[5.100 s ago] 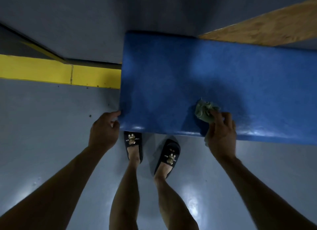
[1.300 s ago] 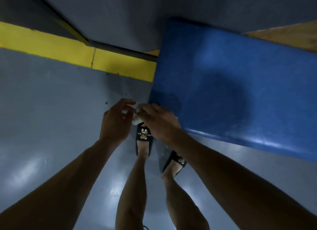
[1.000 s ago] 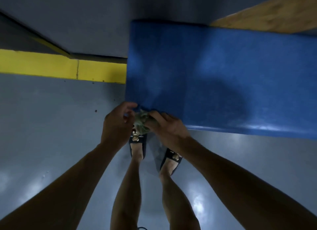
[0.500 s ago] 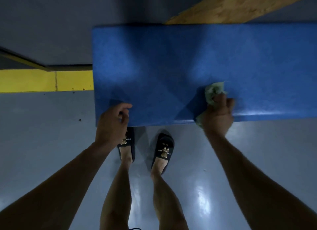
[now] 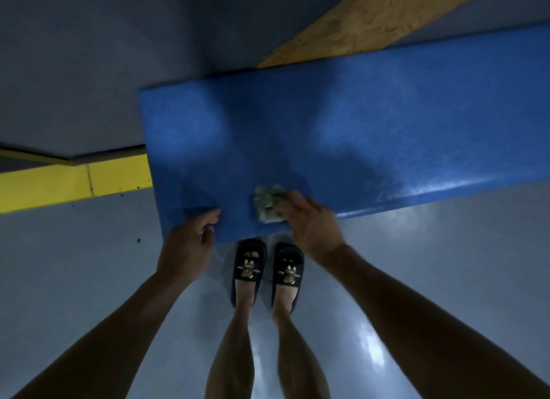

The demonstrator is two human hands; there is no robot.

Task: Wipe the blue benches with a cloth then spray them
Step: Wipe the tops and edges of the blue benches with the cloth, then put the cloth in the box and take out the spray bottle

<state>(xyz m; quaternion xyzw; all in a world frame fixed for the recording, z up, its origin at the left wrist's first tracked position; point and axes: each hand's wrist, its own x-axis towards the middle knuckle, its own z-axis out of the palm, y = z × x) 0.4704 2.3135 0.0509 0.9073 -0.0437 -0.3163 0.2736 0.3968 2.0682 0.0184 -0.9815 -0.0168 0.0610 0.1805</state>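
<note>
Since half a second ago, our right hand [image 5: 309, 220] has slid the cloth [image 5: 269, 204] leftward along the near edge of the blue counter [image 5: 357, 131], closer to our left hand [image 5: 190, 244]. We pinch the crumpled green cloth under the right fingers, pressing it on the counter's near left part. Our left hand curls around the near left corner, steadying it. We judge the wiping to be still under way: the far and right stretches remain, no spray bottle is in view, and spraying is not yet begun.

Both hands reach forward, left hand [image 5: 187, 247] curled, right hand [image 5: 312, 226] flatter.
</note>
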